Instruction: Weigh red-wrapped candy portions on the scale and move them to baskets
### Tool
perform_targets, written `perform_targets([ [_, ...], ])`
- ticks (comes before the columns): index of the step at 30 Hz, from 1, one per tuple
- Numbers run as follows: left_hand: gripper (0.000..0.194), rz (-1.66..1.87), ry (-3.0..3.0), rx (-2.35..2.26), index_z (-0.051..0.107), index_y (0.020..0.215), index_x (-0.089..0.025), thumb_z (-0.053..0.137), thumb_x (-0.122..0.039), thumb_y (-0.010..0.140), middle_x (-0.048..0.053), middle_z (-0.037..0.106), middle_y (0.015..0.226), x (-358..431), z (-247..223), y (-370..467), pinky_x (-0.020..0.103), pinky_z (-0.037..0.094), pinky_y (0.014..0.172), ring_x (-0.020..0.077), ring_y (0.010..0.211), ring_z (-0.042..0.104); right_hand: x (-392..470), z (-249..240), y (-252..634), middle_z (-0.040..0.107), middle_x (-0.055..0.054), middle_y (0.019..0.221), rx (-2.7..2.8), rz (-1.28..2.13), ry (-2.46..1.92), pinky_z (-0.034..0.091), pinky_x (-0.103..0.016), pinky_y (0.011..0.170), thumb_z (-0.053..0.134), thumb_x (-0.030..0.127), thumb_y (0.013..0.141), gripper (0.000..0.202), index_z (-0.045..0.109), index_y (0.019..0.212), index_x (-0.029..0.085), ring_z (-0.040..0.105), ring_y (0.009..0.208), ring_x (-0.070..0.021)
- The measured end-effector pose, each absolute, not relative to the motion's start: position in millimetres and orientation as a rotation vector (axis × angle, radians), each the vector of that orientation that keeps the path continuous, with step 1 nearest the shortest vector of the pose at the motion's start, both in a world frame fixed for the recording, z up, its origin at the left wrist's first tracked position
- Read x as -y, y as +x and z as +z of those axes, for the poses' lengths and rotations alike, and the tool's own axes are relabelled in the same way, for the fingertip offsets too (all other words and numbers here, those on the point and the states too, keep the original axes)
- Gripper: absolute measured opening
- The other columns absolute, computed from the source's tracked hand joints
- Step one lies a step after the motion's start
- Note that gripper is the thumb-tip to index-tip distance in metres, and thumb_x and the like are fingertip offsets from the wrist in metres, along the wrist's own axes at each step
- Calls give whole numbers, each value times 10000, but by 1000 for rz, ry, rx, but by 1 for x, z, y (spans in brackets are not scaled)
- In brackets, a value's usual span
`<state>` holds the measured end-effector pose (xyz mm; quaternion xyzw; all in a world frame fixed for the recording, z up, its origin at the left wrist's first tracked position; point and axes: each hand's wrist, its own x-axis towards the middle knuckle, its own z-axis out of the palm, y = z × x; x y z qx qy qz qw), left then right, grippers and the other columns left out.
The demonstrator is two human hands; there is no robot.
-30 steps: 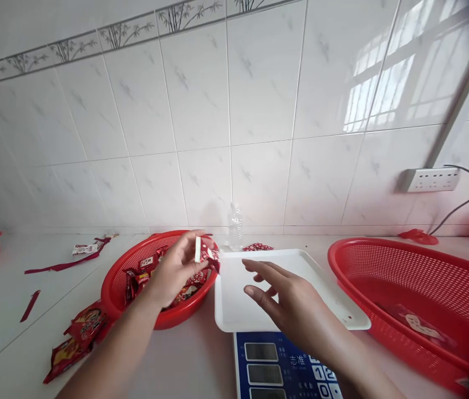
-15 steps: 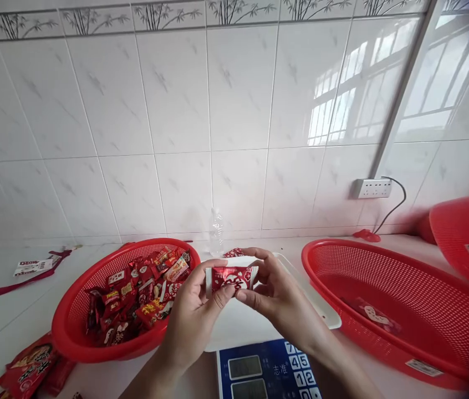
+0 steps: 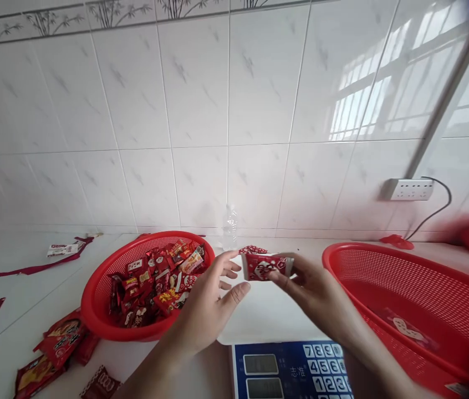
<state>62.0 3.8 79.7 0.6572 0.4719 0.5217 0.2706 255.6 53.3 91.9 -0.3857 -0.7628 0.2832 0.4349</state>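
Observation:
A small red snack packet (image 3: pixel 261 267) with white crimped ends is pinched in my right hand (image 3: pixel 311 288), thumb across its front. Just to its left, my left hand (image 3: pixel 213 302) has its fingers apart and holds nothing. Both hands are above the white pan (image 3: pixel 268 318) of a weighing scale, whose blue keypad panel (image 3: pixel 295 372) faces me. Left of my left hand stands a red mesh basket (image 3: pixel 93 310) full of mixed red snack packets (image 3: pixel 155 282).
At right, a second red basket (image 3: pixel 342 248) has a packet (image 3: pixel 408 328) on its floor. Larger red packages (image 3: pixel 62 338) lie front left. A clear bottle (image 3: pixel 230 227) stands by the tiled wall, below and left of a power strip (image 3: pixel 411 189). Ribbon strips (image 3: pixel 39 269) lie left.
My left hand has let go of the packet and opened. My right hand keeps hold of it, now further right in view. The camera has turned slightly left.

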Motion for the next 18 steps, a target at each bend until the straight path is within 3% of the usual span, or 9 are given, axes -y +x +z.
perform_targets([
  [3, 326, 1423, 1794, -1427, 554, 1157, -215, 489, -406, 902, 82, 659, 1059, -12, 86, 32, 325, 497, 864, 202, 978, 634, -67, 88, 269, 714, -40, 860, 1956, 445, -1224, 517, -330, 571, 534, 489, 862, 449, 531, 1245, 254, 659, 678, -207],
  [5, 287, 1359, 1823, -1608, 566, 1091, -206, 459, -389, 898, 75, 662, 1067, -19, 91, 7, 327, 490, 876, 210, 1002, 629, -71, 85, 276, 719, -70, 941, 1968, 240, -1319, 533, -392, 605, 508, 498, 870, 498, 494, 1312, 270, 682, 786, -264],
  [8, 297, 629, 1959, -1911, 569, 1084, -225, 416, -388, 889, 66, 651, 1114, -26, 90, -27, 344, 476, 879, 230, 1033, 611, -70, 83, 279, 700, -104, 1070, 1978, 113, -1287, 548, -445, 663, 504, 525, 867, 513, 509, 1314, 274, 670, 940, -310],
  [10, 302, 268, 1959, -1875, 618, 1069, -242, 551, -326, 787, 58, 655, 1133, -25, 84, -42, 334, 492, 835, 247, 988, 634, -65, 83, 278, 707, -97, 1055, 2008, 130, -1212, 557, -434, 666, 507, 515, 870, 478, 541, 1282, 276, 677, 929, -298],
  [14, 609, -18, 1933, -1795, 585, 1234, -307, 605, -133, 651, 59, 507, 1389, -20, 69, -56, 331, 490, 869, 288, 1142, 584, -58, 86, 274, 720, -81, 989, 2065, 104, -1107, 564, -405, 633, 490, 507, 893, 429, 568, 1248, 280, 693, 846, -269],
  [18, 823, -281, 1961, -1904, 468, 1346, -379, 526, -1, 617, 52, 301, 1535, -20, 60, -60, 476, 383, 1008, 343, 1371, 326, -55, 86, 271, 724, -69, 964, 2096, 91, -1080, 569, -376, 627, 492, 468, 910, 391, 563, 1248, 284, 698, 820, -242],
])
